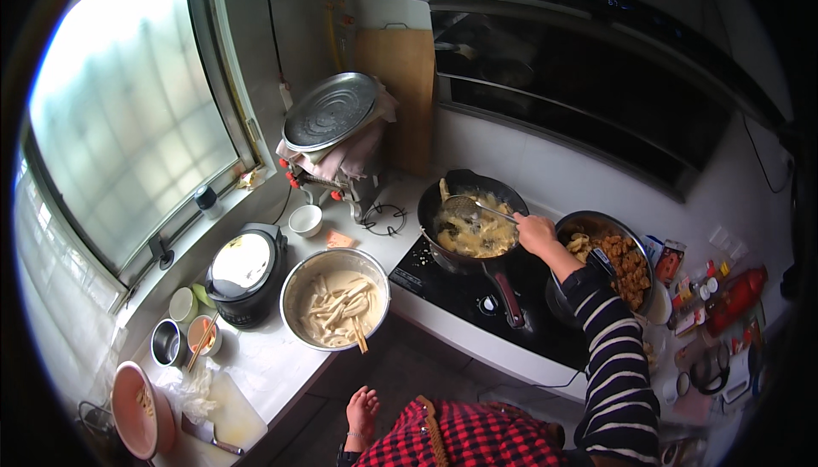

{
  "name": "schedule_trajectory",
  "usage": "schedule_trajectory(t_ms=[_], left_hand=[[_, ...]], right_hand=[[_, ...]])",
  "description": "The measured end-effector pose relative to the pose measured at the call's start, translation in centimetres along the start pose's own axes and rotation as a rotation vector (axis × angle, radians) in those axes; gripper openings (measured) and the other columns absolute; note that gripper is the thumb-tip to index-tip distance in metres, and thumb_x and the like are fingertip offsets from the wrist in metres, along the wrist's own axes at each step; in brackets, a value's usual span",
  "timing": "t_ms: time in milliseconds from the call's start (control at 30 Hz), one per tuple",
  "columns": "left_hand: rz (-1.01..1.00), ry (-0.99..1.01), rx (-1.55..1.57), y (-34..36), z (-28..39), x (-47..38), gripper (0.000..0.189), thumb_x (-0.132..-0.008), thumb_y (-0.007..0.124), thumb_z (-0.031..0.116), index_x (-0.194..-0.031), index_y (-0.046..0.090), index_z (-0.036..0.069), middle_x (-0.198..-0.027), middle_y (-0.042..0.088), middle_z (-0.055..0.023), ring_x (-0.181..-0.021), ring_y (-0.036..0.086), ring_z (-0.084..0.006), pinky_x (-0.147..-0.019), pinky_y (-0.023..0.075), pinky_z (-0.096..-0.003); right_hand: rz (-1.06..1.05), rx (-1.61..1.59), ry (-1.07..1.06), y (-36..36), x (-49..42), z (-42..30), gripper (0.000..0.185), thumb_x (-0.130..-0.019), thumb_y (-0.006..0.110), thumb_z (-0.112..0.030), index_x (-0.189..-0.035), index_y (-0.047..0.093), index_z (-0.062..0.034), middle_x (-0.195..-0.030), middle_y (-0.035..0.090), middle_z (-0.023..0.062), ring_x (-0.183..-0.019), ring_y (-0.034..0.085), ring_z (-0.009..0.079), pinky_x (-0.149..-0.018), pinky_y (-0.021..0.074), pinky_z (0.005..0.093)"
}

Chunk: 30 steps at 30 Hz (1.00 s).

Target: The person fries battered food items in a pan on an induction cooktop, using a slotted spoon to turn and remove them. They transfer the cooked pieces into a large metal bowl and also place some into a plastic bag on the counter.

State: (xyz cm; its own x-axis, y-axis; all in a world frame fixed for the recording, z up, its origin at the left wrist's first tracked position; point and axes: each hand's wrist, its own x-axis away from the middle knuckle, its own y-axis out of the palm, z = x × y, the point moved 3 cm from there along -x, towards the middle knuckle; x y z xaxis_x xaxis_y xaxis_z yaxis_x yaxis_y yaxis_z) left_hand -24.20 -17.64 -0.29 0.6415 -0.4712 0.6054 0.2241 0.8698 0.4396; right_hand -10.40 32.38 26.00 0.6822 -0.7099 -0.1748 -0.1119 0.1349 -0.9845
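My right hand (535, 233) grips the metal handle of a perforated skimmer (461, 207), whose head is in a black wok (470, 177). Battered pieces (479, 237) fry in the oil, one of them poking up past the wok's far left side. My left hand (363, 408) hangs in front of my checked apron (460, 435), fingers loosely curled, holding nothing. Left of the stove, a steel bowl (289, 320) contains strips in pale batter (339, 307) with wooden chopsticks (360, 336) in it. A metal bowl (597, 216) of browned fried pieces (623, 262) stands right of the wok.
The wok's red handle (510, 294) points toward me over the black cooktop (447, 294). At the lower left lie a knife (227, 446) and a cutting board (236, 409), beside a pink basin (118, 397). A black electric cooker (246, 275) stands near the window; bottles (735, 301) crowd the right.
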Motion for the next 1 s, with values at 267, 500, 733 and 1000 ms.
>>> schedule_trajectory(t_ms=[267, 500, 733, 1000], left_hand=[[0.030, -0.002, 0.014, -0.8, -0.1, 0.3, 0.024, -0.090, 0.044, 0.016, -0.112, 0.051, 0.009, -0.090, 0.062, -0.0036, -0.074, 0.058, -0.0114, -0.067, 0.0480, -0.0266], [0.028, 0.003, 0.009, -0.5, 0.1, 0.4, 0.023, -0.089, 0.045, 0.016, -0.111, 0.051, 0.010, -0.091, 0.062, -0.0032, -0.074, 0.058, -0.0113, -0.067, 0.0479, -0.0267], [0.063, 0.010, 0.016, -1.2, 0.2, 1.1, 0.024, -0.089, 0.045, 0.016, -0.111, 0.051, 0.010, -0.090, 0.062, -0.0030, -0.074, 0.058, -0.0111, -0.067, 0.0478, -0.0266], [0.050, 0.005, 0.010, -0.7, 0.5, 0.7, 0.025, -0.089, 0.046, 0.016, -0.112, 0.050, 0.008, -0.091, 0.062, -0.0041, -0.074, 0.058, -0.0118, -0.066, 0.0480, -0.0262]], right_hand=[[0.133, -0.039, 0.131, -0.5, -0.9, 4.5, 0.030, -0.083, 0.043, -0.017, -0.112, 0.050, -0.0093, -0.088, 0.061, 0.0176, -0.085, 0.058, 0.0347, -0.070, 0.0448, 0.0458], [0.014, -0.043, 0.187, 3.9, -2.1, 5.0, 0.024, -0.085, 0.044, -0.021, -0.102, 0.053, -0.0070, -0.092, 0.060, 0.0179, -0.087, 0.057, 0.0360, -0.074, 0.0445, 0.0450], [-0.432, -0.545, 0.288, 4.4, -4.1, 6.4, 0.023, -0.086, 0.045, -0.024, -0.077, 0.051, -0.0036, -0.058, 0.052, 0.0100, -0.042, 0.047, 0.0213, -0.038, 0.0362, 0.0353], [-0.725, -1.322, 0.554, 5.0, -1.9, 3.5, 0.017, -0.089, 0.045, -0.019, -0.076, 0.044, -0.0087, -0.058, 0.039, -0.0001, -0.040, 0.027, 0.0058, -0.035, 0.0201, 0.0208]])
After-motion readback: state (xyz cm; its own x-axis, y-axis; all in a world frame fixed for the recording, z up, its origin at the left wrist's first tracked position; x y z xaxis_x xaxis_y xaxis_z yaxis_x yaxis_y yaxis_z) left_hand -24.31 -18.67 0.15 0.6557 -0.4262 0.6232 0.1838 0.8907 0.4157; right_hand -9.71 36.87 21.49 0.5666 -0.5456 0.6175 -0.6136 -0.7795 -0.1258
